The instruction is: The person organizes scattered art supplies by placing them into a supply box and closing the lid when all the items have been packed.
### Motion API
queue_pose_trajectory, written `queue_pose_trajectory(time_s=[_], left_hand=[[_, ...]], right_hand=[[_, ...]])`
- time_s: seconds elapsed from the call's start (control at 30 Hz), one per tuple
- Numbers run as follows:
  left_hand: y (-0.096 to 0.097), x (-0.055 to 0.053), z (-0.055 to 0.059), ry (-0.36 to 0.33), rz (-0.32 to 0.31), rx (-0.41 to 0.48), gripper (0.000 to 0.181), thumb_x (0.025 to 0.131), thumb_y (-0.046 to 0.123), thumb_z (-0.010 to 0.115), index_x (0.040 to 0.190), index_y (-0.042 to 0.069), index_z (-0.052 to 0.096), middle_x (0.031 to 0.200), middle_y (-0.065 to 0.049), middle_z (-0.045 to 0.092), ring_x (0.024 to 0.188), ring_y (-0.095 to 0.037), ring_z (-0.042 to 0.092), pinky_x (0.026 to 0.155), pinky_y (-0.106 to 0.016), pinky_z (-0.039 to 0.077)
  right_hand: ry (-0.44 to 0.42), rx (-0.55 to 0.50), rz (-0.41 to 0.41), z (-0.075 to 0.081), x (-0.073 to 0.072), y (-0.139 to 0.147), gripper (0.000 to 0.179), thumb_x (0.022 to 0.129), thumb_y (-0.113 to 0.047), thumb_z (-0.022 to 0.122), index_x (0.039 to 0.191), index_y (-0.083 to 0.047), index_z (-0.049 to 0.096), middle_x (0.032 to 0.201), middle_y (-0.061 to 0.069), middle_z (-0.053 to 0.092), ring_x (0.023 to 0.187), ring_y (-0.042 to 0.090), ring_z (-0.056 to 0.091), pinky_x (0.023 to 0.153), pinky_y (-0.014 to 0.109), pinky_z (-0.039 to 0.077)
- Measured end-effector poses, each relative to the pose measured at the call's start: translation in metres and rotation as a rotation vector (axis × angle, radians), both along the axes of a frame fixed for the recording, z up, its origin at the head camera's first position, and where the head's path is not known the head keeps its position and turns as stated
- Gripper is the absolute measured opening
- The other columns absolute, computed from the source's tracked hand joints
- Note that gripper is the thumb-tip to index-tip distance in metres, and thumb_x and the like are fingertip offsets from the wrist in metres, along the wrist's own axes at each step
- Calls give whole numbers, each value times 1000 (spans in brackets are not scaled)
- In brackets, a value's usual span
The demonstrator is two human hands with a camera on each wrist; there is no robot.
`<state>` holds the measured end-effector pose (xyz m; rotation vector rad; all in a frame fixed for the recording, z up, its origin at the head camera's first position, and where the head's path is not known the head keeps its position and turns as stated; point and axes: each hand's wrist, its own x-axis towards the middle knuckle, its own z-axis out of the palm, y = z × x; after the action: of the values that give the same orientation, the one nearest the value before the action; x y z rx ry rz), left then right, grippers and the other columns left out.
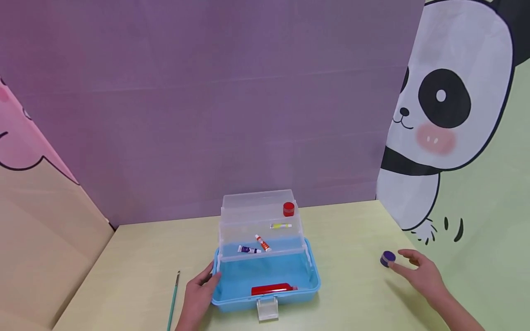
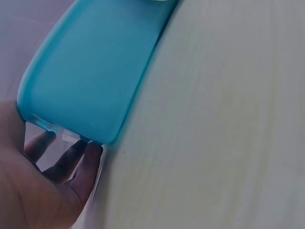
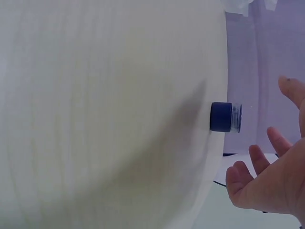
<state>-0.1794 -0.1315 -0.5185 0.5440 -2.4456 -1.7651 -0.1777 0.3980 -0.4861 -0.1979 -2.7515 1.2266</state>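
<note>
A light-blue plastic storage box stands in the middle of the table, its clear lid raised at the back. My left hand grips the left end of this box, thumb over the rim; in the left wrist view its fingers press the end wall. Far to the right stands a small dark-blue jar with a clear band, seen side-on in the right wrist view. Around it my right hand holds thumb and fingers spread apart, thumb tip right by the jar.
Inside the box lies a red bottle. Over the clear part show a red jar, a yellow tube, an orange tube and a dark-blue tube. Left of my left hand lies a teal-handled brush. A purple wall backs the table.
</note>
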Motion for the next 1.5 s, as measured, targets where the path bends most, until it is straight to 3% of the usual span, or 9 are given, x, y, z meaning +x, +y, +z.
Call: queue_pose_trajectory(time_s=[0.27,0.5,0.63,0.8,1.0,1.23,1.5], left_hand=[[0,0,2,-16,4,16,55,96,32,62,144,11,46,142,-25,46,123,-43,48,96,-53,44],[1,1,2,-16,10,8,53,96,29,61,143,10,46,140,-26,47,123,-44,48,96,-53,43],[1,2,4,-24,11,16,53,96,29,61,144,10,45,140,-27,46,125,-45,46,96,-53,43],[1,2,5,-23,12,16,53,96,29,61,144,10,46,139,-27,48,123,-44,48,96,-54,44],[1,2,3,9,4,3,52,96,29,60,143,8,47,133,-26,54,113,-39,54,95,-53,46],[2,3,1,13,4,5,52,96,28,61,142,8,47,133,-26,54,114,-40,55,94,-54,46],[2,3,2,5,7,13,53,96,30,61,142,9,48,133,-27,53,116,-40,53,95,-54,45]], right_hand=[[-37,9,9,1,0,-4,66,85,-34,74,129,9,51,132,35,47,119,50,45,91,52,43],[-134,-98,-32,-1,-6,-2,68,88,-33,72,132,12,46,137,35,42,122,50,42,93,48,43],[-146,-122,-36,-7,-11,0,69,86,-33,74,132,12,47,136,35,43,121,49,43,91,43,44],[-158,-144,-46,-11,-15,0,71,85,-33,75,131,13,46,136,36,42,120,49,43,92,47,45],[-170,-131,-112,-11,-17,-1,73,84,-35,76,130,13,45,131,36,45,115,49,47,87,46,49],[-200,-63,-68,-11,-21,1,75,81,-38,77,127,15,48,126,38,47,110,49,48,88,52,46],[-212,-34,-69,-12,-27,2,76,82,-42,76,127,13,50,125,37,48,111,49,48,89,55,45]])
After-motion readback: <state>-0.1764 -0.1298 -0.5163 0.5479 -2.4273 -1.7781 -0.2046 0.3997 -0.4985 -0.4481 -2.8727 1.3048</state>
